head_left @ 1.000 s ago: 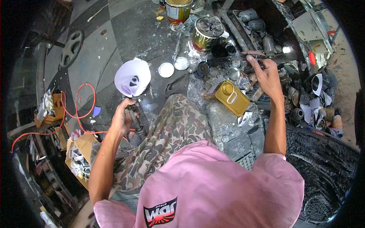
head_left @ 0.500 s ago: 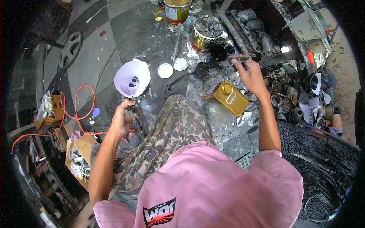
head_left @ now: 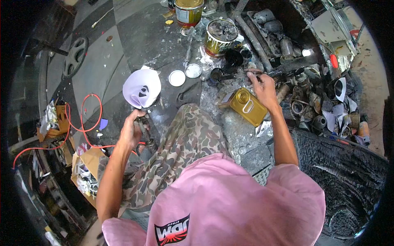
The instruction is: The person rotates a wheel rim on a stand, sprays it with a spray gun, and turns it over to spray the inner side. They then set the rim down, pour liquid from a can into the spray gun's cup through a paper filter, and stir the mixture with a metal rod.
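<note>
My left hand (head_left: 132, 128) is closed around a dark, paint-stained spray gun (head_left: 148, 137), with an orange air hose by it. Right above that hand, a white paper cone (head_left: 141, 84) opens upward, a dark mark inside it. Between the fingers of my right hand (head_left: 264, 88) is a thin dark stick-like tool (head_left: 241, 75), pointing left toward a small black cup (head_left: 216, 74). Its exact kind I cannot tell. Just below my right hand stands a gold rectangular can (head_left: 248, 107) with a round cap and a handle.
Two white lids (head_left: 177, 78) lie between my hands. A paint-dripped can (head_left: 221, 37) and another gold can (head_left: 189, 12) stand farther back. Used cups and paper scraps (head_left: 334, 108) pile up at right, beside a black crusted tub (head_left: 344, 184). The orange hose (head_left: 84, 129) loops at left.
My right hand has moved down and slightly left with the stick-like tool, now lower beside the black cup. My left hand and the paper cone have hardly moved.
</note>
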Demonstrator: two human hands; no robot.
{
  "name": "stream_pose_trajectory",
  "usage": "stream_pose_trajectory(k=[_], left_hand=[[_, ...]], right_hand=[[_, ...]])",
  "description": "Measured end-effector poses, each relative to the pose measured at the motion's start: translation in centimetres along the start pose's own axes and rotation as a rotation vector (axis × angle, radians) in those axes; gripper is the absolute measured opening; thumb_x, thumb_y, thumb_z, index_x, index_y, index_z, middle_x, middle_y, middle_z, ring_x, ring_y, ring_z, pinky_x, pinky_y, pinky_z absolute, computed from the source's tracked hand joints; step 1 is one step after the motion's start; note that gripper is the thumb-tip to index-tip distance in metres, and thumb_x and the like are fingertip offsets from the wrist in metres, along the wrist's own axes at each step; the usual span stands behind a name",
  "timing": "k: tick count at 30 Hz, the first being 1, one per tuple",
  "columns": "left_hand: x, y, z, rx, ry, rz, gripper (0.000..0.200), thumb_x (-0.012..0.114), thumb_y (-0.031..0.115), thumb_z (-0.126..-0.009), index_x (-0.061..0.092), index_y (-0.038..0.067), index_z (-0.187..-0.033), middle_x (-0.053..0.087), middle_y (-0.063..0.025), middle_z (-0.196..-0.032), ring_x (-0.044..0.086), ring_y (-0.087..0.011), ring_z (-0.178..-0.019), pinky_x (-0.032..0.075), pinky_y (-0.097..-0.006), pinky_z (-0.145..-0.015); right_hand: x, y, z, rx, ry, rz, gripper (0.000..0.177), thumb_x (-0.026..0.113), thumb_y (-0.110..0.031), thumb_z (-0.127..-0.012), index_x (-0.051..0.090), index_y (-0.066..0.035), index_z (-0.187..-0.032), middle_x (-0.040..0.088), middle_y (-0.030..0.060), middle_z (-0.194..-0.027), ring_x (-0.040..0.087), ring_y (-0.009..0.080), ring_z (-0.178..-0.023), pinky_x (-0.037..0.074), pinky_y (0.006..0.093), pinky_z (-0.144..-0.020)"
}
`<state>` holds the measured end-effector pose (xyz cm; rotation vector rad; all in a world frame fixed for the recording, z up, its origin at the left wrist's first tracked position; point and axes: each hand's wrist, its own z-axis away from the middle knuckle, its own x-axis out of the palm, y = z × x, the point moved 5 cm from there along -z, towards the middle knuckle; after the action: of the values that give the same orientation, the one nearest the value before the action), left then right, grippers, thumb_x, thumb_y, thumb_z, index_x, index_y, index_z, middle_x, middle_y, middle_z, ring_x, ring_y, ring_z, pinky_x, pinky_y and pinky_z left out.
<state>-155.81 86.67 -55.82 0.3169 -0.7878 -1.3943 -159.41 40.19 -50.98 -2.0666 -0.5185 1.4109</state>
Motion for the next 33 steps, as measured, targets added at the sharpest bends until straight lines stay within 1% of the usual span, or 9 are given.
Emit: stream_pose_trajectory(k=[5, 8, 15, 19, 21, 22, 25, 30, 33], left_hand=[[0.2, 0.0, 0.0, 0.027, -0.011, -0.025, 0.022, 0.065, 0.024, -0.082, 0.054, 0.010, -0.096, 0.058, -0.0045, -0.087, 0.051, -0.0180, -0.068, 0.042, -0.0373, -0.067], [0.5, 0.2, 0.0, 0.019, 0.002, -0.033, 0.022, 0.065, 0.025, -0.082, 0.054, 0.010, -0.096, 0.059, -0.0050, -0.085, 0.051, -0.0183, -0.068, 0.042, -0.0375, -0.067], [0.5, -0.1, -0.5, 0.005, 0.017, -0.047, 0.025, 0.067, 0.027, -0.080, 0.055, 0.011, -0.096, 0.060, -0.0051, -0.085, 0.052, -0.0183, -0.069, 0.042, -0.0370, -0.067], [0.7, -0.2, -0.8, -0.020, 0.024, -0.076, 0.028, 0.067, 0.029, -0.080, 0.056, 0.010, -0.097, 0.060, -0.0043, -0.085, 0.052, -0.0179, -0.071, 0.042, -0.0367, -0.068], [1.2, 0.0, -0.6, -0.022, 0.035, -0.096, 0.029, 0.067, 0.029, -0.079, 0.056, 0.010, -0.098, 0.060, -0.0041, -0.085, 0.052, -0.0177, -0.071, 0.042, -0.0366, -0.069], [1.7, 0.2, -0.3, -0.018, 0.046, -0.113, 0.029, 0.067, 0.029, -0.080, 0.056, 0.010, -0.098, 0.060, -0.0040, -0.085, 0.052, -0.0177, -0.071, 0.043, -0.0367, -0.069], [1.6, 0.3, -0.1, -0.006, 0.053, -0.118, 0.029, 0.067, 0.030, -0.080, 0.056, 0.010, -0.099, 0.060, -0.0039, -0.085, 0.052, -0.0178, -0.072, 0.043, -0.0370, -0.069], [0.2, -0.4, -1.0, -0.008, 0.004, -0.075, 0.030, 0.067, 0.030, -0.080, 0.056, 0.010, -0.100, 0.060, -0.0038, -0.086, 0.054, -0.0184, -0.073, 0.044, -0.0376, -0.069], [0.4, -0.4, -1.0, -0.012, 0.020, -0.062, 0.030, 0.067, 0.030, -0.080, 0.057, 0.010, -0.099, 0.060, -0.0040, -0.086, 0.054, -0.0186, -0.072, 0.044, -0.0379, -0.069]], right_hand=[[0.3, 4.2, 1.5, 0.197, -0.027, 0.008, 0.042, 0.067, -0.030, -0.096, 0.065, 0.005, -0.073, 0.067, 0.0188, -0.073, 0.055, 0.0227, -0.058, 0.045, 0.0377, -0.059], [0.4, 6.2, 2.6, 0.392, 0.103, -0.339, 0.037, 0.065, -0.035, -0.098, 0.072, 0.002, -0.095, 0.071, 0.0072, -0.077, 0.061, 0.0115, -0.065, 0.047, 0.0285, -0.062], [-3.3, 14.7, 9.2, 0.720, 0.510, -0.763, 0.035, 0.062, -0.037, -0.099, 0.070, -0.003, -0.099, 0.072, 0.0043, -0.084, 0.064, 0.0119, -0.073, 0.049, 0.0266, -0.067], [-4.2, 20.8, 13.1, 0.696, 0.598, -0.614, 0.032, 0.062, -0.034, -0.099, 0.068, -0.003, -0.100, 0.072, 0.0048, -0.085, 0.064, 0.0123, -0.070, 0.049, 0.0270, -0.066], [-2.7, 23.9, 13.8, 0.815, 0.532, -0.526, 0.034, 0.054, -0.026, -0.102, 0.061, 0.005, -0.113, 0.072, 0.0143, -0.099, 0.072, 0.0233, -0.086, 0.056, 0.0339, -0.078], [-1.7, 22.8, 13.5, 0.680, 0.551, -0.718, 0.036, 0.055, -0.025, -0.101, 0.059, 0.008, -0.114, 0.071, 0.0175, -0.103, 0.072, 0.0286, -0.090, 0.057, 0.0359, -0.080], [1.6, 25.4, 14.0, 0.828, 0.611, -0.867, 0.037, 0.053, -0.023, -0.102, 0.056, 0.011, -0.118, 0.070, 0.0209, -0.107, 0.072, 0.0316, -0.089, 0.057, 0.0370, -0.083], [5.1, 28.4, 17.2, 1.055, 0.634, -1.086, 0.065, 0.036, -0.045, -0.106, 0.040, 0.010, -0.140, 0.050, 0.0254, -0.143, 0.048, 0.0400, -0.133, 0.040, 0.0472, -0.111], [7.7, 32.9, 21.9, 1.250, 0.499, -1.307, 0.068, 0.038, -0.049, -0.105, 0.041, 0.007, -0.142, 0.047, 0.0247, -0.146, 0.049, 0.0397, -0.132, 0.040, 0.0491, -0.110]])
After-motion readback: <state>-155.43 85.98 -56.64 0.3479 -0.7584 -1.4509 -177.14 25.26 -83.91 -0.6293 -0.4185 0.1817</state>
